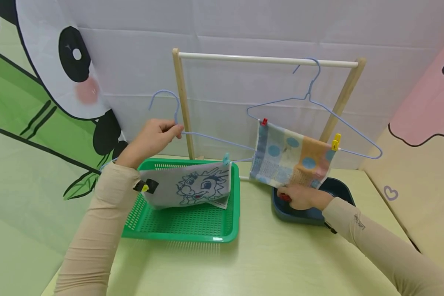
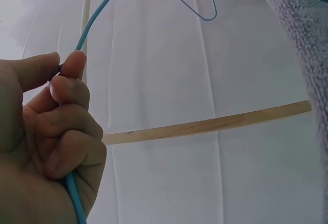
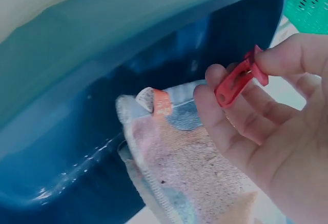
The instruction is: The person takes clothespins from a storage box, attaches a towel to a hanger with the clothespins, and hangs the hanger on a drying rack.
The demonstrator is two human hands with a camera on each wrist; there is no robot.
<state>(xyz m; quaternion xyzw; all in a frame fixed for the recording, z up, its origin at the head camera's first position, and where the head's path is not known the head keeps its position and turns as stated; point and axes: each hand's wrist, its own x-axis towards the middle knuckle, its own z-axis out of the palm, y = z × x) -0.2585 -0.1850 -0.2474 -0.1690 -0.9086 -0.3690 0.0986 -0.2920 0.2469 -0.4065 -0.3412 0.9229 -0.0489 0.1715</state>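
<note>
My left hand (image 1: 151, 137) grips a light blue wire hanger (image 1: 222, 141) at the neck, just below its hook. From that hanger a grey towel (image 1: 163, 193) with a cartoon drawing hangs over the green basket, with a teal clothespin (image 1: 226, 159) at its right corner. My right hand (image 1: 301, 196) pinches a red clothespin (image 3: 237, 83) between thumb and fingers, beside the lower edge of a patterned towel (image 1: 281, 156). A red clip (image 1: 264, 122) and a yellow clip (image 1: 336, 142) fasten this towel to a second blue hanger (image 1: 351, 121), hooked on the rack.
A rack with a white rod (image 1: 237, 58) and wooden posts stands at the back. The green basket (image 1: 181, 237) sits on the left of the table (image 1: 259, 255). Under my right hand is a dark blue bin (image 1: 340, 193). Printed cloth walls (image 1: 410, 164) enclose the table.
</note>
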